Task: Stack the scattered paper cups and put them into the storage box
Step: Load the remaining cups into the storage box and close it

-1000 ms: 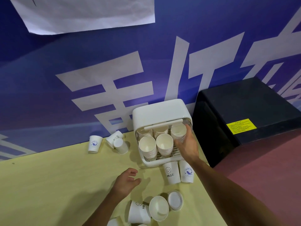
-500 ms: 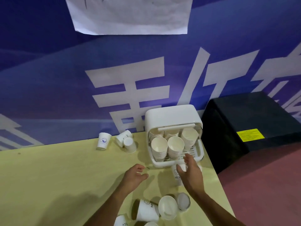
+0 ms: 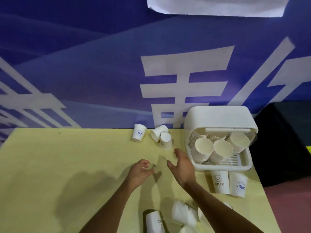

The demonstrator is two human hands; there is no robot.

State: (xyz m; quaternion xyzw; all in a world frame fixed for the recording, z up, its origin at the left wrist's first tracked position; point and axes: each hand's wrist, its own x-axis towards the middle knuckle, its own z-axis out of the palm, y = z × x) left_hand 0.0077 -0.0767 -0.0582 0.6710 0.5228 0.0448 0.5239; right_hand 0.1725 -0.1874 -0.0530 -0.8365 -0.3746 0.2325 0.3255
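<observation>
The white storage box [image 3: 218, 118] stands at the table's back right, its front open, with several stacks of paper cups [image 3: 213, 150] lying inside. Three loose cups [image 3: 161, 136] sit by the wall to its left, one upright, one on its side, one upside down. Two upside-down cups [image 3: 228, 184] stand in front of the box. More cups [image 3: 183, 214] lie near the front edge under my right forearm. My left hand [image 3: 139, 172] and my right hand [image 3: 182, 167] hover empty over the table's middle, fingers apart, the right one nearest the upside-down cup by the wall.
The yellow table [image 3: 58, 174] ends against a blue banner wall [image 3: 101, 73]. A black box [image 3: 282, 140] stands right of the table, behind the storage box. Reddish floor [image 3: 292, 207] shows past the table's right edge.
My right hand has left the storage box and swung left, past the cups in front of it, toward the cups by the wall. The view has turned left. My left hand barely moved.
</observation>
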